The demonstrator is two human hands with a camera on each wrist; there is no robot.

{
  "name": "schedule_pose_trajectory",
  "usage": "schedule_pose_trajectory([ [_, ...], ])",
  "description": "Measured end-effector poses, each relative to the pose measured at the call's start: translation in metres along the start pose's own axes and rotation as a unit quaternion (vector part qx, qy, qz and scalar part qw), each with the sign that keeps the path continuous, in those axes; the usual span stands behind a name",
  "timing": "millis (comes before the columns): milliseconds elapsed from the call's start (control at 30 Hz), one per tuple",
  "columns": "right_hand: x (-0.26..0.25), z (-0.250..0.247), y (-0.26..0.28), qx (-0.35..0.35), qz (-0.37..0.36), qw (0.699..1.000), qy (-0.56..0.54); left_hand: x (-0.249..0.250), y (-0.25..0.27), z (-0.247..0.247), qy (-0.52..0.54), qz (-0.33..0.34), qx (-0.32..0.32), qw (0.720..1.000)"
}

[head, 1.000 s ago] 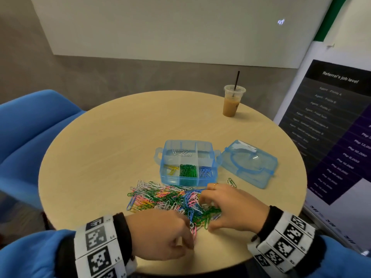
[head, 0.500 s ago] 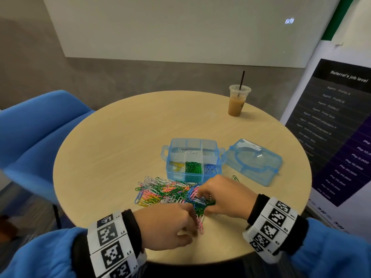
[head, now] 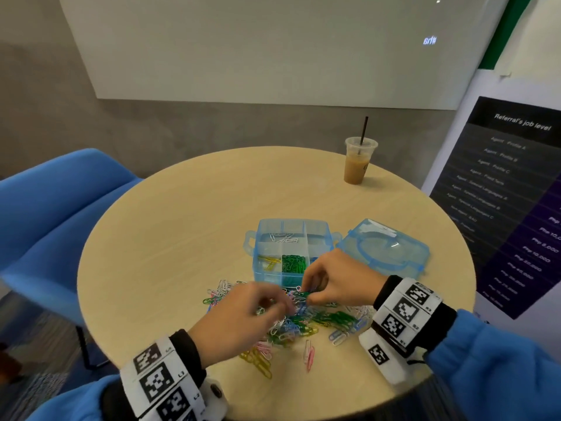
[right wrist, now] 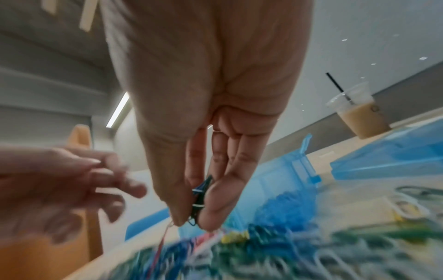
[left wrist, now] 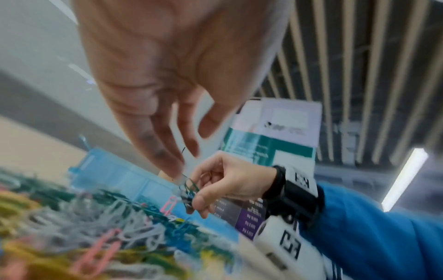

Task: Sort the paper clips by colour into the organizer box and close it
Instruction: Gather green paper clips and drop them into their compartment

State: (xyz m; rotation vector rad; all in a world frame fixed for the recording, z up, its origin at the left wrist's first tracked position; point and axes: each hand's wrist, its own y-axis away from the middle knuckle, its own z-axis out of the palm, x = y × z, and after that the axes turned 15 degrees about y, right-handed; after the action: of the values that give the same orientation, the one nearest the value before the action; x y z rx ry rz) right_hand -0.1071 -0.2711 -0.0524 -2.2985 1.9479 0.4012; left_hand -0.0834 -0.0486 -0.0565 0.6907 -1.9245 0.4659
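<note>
The clear blue organizer box (head: 315, 230) stands open on the round table (head: 182, 238). It holds white clips at the back, yellow clips (head: 268, 259) front left and green clips (head: 293, 263) front middle. Its lid (head: 384, 249) lies to its right. A mixed pile of coloured paper clips (head: 303, 325) spreads in front of the box. My right hand (head: 308, 294) pinches a small bunch of green clips (right wrist: 199, 200) just above the pile, near the box's front wall. My left hand (head: 282, 302), blurred, reaches toward that bunch with loose fingers (left wrist: 175, 170) touching it.
An iced coffee cup (head: 359, 161) with a straw stands at the table's far right. A blue chair (head: 45, 223) is at the left. A dark poster stand (head: 510, 202) is close to the table's right edge.
My right hand has lifted off the pile with a bunch of green clips, moving toward the box. The left hand has risen from the table and its fingers have uncurled toward the bunch.
</note>
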Motion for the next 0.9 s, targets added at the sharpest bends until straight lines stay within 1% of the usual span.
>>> schedule_pose_trajectory([
  [33, 0.002, -0.003, -0.002, 0.002, 0.004, 1.0, -0.015, -0.001, -0.003, -0.002, 0.071, -0.028, 0.048, 0.996],
  [67, 0.004, -0.006, -0.003, 0.005, 0.007, 0.999, -0.031, 0.0, -0.006, -0.004, 0.15, -0.057, 0.088, 0.983],
  [100, 0.004, -0.01, -0.003, 0.011, 0.009, 0.998, -0.053, 0.001, -0.01, -0.005, 0.237, -0.089, 0.117, 0.96],
  [133, 0.004, -0.015, -0.004, 0.019, 0.008, 0.997, -0.078, 0.002, -0.015, -0.005, 0.33, -0.123, 0.137, 0.926],
  [200, 0.001, -0.024, -0.004, 0.043, 0.003, 0.993, -0.112, 0.003, -0.023, -0.003, 0.49, -0.186, 0.152, 0.838],
  [233, -0.002, -0.028, -0.004, 0.058, -0.001, 0.991, -0.117, 0.003, -0.027, -0.001, 0.55, -0.215, 0.144, 0.794],
  [300, -0.01, -0.033, -0.004, 0.089, -0.016, 0.988, -0.123, 0.002, -0.033, 0.002, 0.652, -0.249, 0.096, 0.709],
  [367, -0.021, -0.033, -0.004, 0.102, -0.04, 0.986, -0.122, 0.0, -0.037, 0.008, 0.741, -0.242, 0.043, 0.625],
  [400, -0.025, -0.031, -0.004, 0.102, -0.053, 0.987, -0.113, 0.001, -0.039, 0.01, 0.771, -0.23, 0.033, 0.593],
  [433, -0.029, -0.027, -0.004, 0.098, -0.064, 0.988, -0.1, 0.002, -0.04, 0.012, 0.789, -0.222, 0.034, 0.572],
  [467, -0.032, -0.024, -0.004, 0.093, -0.074, 0.989, -0.089, 0.002, -0.042, 0.013, 0.799, -0.217, 0.039, 0.559],
  [500, -0.033, -0.02, -0.005, 0.091, -0.081, 0.989, -0.084, 0.001, -0.044, 0.014, 0.802, -0.216, 0.052, 0.555],
  [567, -0.032, -0.016, -0.006, 0.093, -0.078, 0.988, -0.095, -0.006, -0.048, 0.013, 0.797, -0.226, 0.079, 0.555],
  [633, -0.029, -0.014, -0.006, 0.095, -0.068, 0.987, -0.112, -0.011, -0.05, 0.013, 0.791, -0.238, 0.085, 0.557],
  [700, -0.027, -0.015, -0.005, 0.09, -0.066, 0.987, -0.113, -0.009, -0.05, 0.012, 0.788, -0.243, 0.077, 0.56],
  [800, -0.026, -0.013, -0.004, 0.086, -0.066, 0.988, -0.113, -0.005, -0.049, 0.011, 0.791, -0.237, 0.047, 0.562],
  [900, -0.022, -0.012, -0.003, 0.089, -0.061, 0.987, -0.117, -0.003, -0.05, 0.012, 0.783, -0.234, 0.032, 0.575],
])
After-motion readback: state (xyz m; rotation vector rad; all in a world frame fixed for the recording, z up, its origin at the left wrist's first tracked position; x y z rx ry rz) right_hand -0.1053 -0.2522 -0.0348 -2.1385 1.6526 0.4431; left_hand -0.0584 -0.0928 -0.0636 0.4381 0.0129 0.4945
